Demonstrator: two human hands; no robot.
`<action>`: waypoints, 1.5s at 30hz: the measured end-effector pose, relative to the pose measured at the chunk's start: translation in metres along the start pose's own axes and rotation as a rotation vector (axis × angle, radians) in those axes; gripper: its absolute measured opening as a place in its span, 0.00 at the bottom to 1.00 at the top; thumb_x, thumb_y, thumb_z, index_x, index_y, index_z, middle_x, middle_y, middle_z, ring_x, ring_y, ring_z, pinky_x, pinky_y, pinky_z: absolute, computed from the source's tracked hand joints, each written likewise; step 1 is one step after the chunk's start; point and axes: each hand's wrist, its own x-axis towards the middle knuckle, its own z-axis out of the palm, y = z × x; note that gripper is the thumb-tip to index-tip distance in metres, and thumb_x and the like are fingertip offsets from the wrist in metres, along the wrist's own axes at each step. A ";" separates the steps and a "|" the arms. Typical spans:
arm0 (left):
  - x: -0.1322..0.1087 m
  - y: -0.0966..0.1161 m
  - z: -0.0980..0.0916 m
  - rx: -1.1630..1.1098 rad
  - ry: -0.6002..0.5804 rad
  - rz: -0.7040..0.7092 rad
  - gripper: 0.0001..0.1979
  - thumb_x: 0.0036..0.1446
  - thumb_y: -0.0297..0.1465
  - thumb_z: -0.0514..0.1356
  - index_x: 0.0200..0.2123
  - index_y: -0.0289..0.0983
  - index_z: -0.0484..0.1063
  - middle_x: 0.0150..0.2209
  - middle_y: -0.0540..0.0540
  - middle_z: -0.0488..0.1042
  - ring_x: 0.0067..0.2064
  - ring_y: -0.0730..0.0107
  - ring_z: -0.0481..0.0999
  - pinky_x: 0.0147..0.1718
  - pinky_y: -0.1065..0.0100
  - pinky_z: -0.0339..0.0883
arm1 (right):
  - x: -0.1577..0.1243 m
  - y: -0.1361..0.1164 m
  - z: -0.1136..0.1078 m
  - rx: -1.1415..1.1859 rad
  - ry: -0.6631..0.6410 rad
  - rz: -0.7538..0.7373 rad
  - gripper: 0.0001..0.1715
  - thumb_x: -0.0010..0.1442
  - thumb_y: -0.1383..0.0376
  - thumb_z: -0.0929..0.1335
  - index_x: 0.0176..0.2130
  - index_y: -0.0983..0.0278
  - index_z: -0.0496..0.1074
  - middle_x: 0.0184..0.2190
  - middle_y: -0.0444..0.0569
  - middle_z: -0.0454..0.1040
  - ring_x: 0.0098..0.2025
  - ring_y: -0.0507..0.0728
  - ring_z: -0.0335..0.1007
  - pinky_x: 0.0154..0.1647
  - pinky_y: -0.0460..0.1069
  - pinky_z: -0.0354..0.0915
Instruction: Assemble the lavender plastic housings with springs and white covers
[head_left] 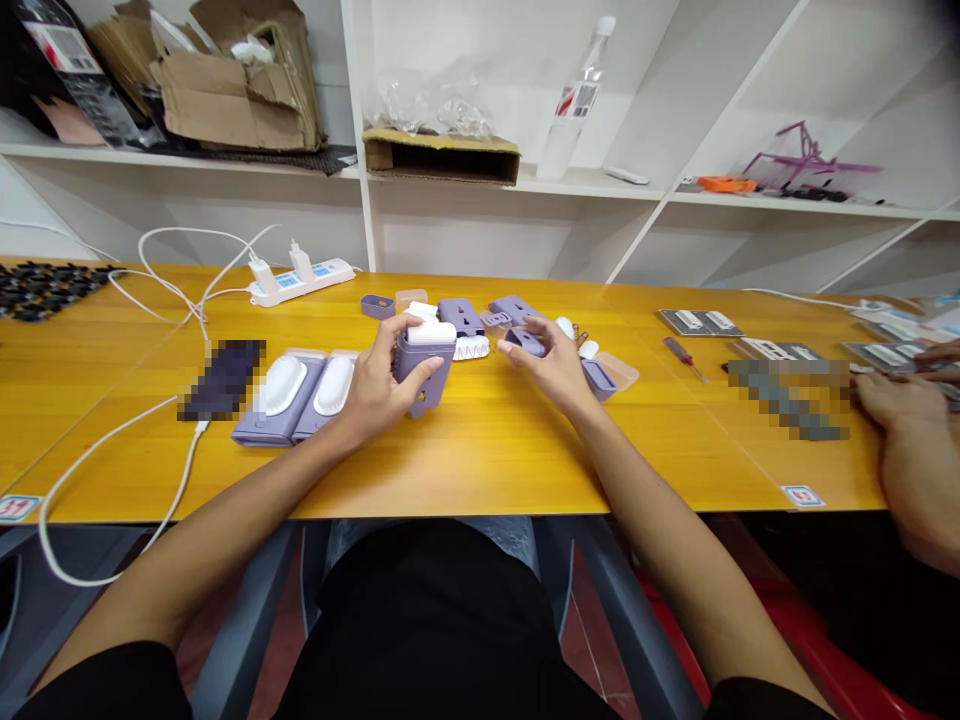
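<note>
My left hand is closed around a purple-grey plastic housing, held upright just above the table. A rounded white part sticks out of the housing's top. In my right hand, between thumb and fingers, is a small purple cup-shaped part. Behind and between my hands lie more purple housings and a ribbed white piece. A purple open-topped part lies by my right wrist. Two finished-looking purple units with white oval tops lie left of my left hand.
A pixelated dark phone-like object with a white cable lies at the left. Behind it is a power strip with plugs. A screwdriver lies to the right. Another person's hand rests at the far right. Shelves stand behind the table.
</note>
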 end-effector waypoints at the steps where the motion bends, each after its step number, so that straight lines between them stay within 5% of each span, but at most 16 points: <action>1: -0.001 0.001 0.001 -0.019 -0.015 -0.009 0.29 0.59 0.34 0.74 0.61 0.45 0.71 0.49 0.44 0.82 0.44 0.61 0.84 0.41 0.65 0.78 | 0.001 -0.001 0.000 0.049 0.030 0.015 0.41 0.56 0.44 0.81 0.61 0.58 0.74 0.61 0.58 0.79 0.63 0.69 0.76 0.62 0.66 0.76; 5: -0.004 0.003 0.004 -0.032 -0.062 -0.010 0.28 0.61 0.34 0.73 0.61 0.45 0.71 0.52 0.43 0.83 0.47 0.60 0.85 0.43 0.65 0.77 | 0.004 -0.003 -0.002 0.194 0.130 0.041 0.42 0.55 0.39 0.80 0.58 0.57 0.73 0.58 0.55 0.78 0.54 0.64 0.80 0.46 0.57 0.81; 11: -0.003 0.003 0.004 -0.066 -0.053 -0.052 0.28 0.62 0.35 0.73 0.62 0.44 0.69 0.50 0.43 0.84 0.45 0.62 0.85 0.42 0.65 0.77 | 0.005 -0.010 -0.003 0.366 0.154 0.072 0.32 0.59 0.36 0.77 0.47 0.57 0.76 0.47 0.50 0.81 0.42 0.57 0.80 0.34 0.49 0.75; 15: -0.001 0.008 0.005 -0.233 0.004 -0.157 0.30 0.59 0.36 0.75 0.61 0.45 0.68 0.51 0.44 0.84 0.41 0.65 0.85 0.39 0.67 0.79 | 0.003 -0.019 -0.004 0.491 0.148 0.131 0.30 0.58 0.36 0.78 0.39 0.58 0.77 0.38 0.48 0.80 0.36 0.56 0.78 0.29 0.49 0.71; 22: 0.012 0.008 -0.001 -0.340 0.146 -0.233 0.31 0.54 0.40 0.79 0.54 0.44 0.67 0.47 0.45 0.83 0.41 0.63 0.86 0.36 0.68 0.81 | 0.003 -0.019 -0.004 0.493 0.125 0.173 0.27 0.56 0.41 0.79 0.37 0.59 0.78 0.36 0.47 0.80 0.37 0.57 0.78 0.28 0.48 0.70; 27: 0.018 -0.002 -0.007 -0.337 0.223 -0.211 0.31 0.54 0.43 0.79 0.53 0.44 0.68 0.47 0.45 0.83 0.43 0.64 0.86 0.36 0.70 0.80 | 0.000 -0.015 -0.002 0.282 0.093 0.170 0.19 0.53 0.52 0.80 0.40 0.60 0.81 0.37 0.47 0.81 0.38 0.57 0.78 0.34 0.50 0.71; 36: 0.021 -0.007 -0.009 -0.344 0.254 -0.201 0.33 0.53 0.45 0.80 0.53 0.44 0.67 0.47 0.45 0.83 0.42 0.65 0.86 0.37 0.70 0.80 | -0.001 0.000 -0.001 -0.004 -0.067 0.180 0.22 0.54 0.56 0.77 0.48 0.60 0.81 0.32 0.45 0.80 0.34 0.60 0.77 0.46 0.60 0.76; 45: 0.023 -0.006 -0.009 -0.494 0.250 -0.379 0.36 0.48 0.46 0.82 0.50 0.43 0.65 0.37 0.50 0.81 0.36 0.66 0.85 0.29 0.71 0.77 | -0.005 0.004 0.000 -0.370 -0.314 -0.087 0.23 0.58 0.66 0.73 0.53 0.61 0.81 0.58 0.56 0.83 0.60 0.71 0.79 0.68 0.70 0.70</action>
